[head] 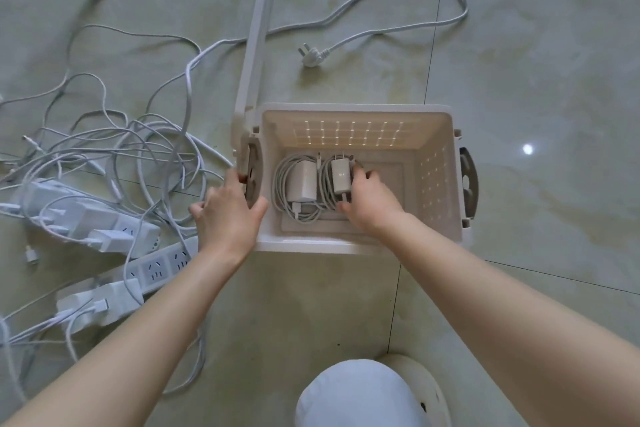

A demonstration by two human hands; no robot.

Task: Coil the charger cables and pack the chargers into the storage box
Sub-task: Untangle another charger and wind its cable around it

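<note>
The box (pixel 311 247) sits open on the floor (pixel 536 62), its long axis running 9 to 3 with a handle at each end. Two chargers lie side by side on its bottom, both with long axes 12 to 6. The left charger (pixel 302 182) rests on its coiled cable, cable connector at the 6 end. The right charger (pixel 340 175) points its prongs to 12, and its coil lies under it. The right hand (pixel 372 206) reaches in from 5 and grips this charger, with the thumb at the 6 end and the fingers curled on the 3 side. The left hand (pixel 228 215) clasps the box's 9 end, thumb over the rim. Loose cables (pixel 138 149) tangle at 9 and power strips (pixel 156 265) lie at 8. A plug (pixel 310 55) lies at 12.
</note>
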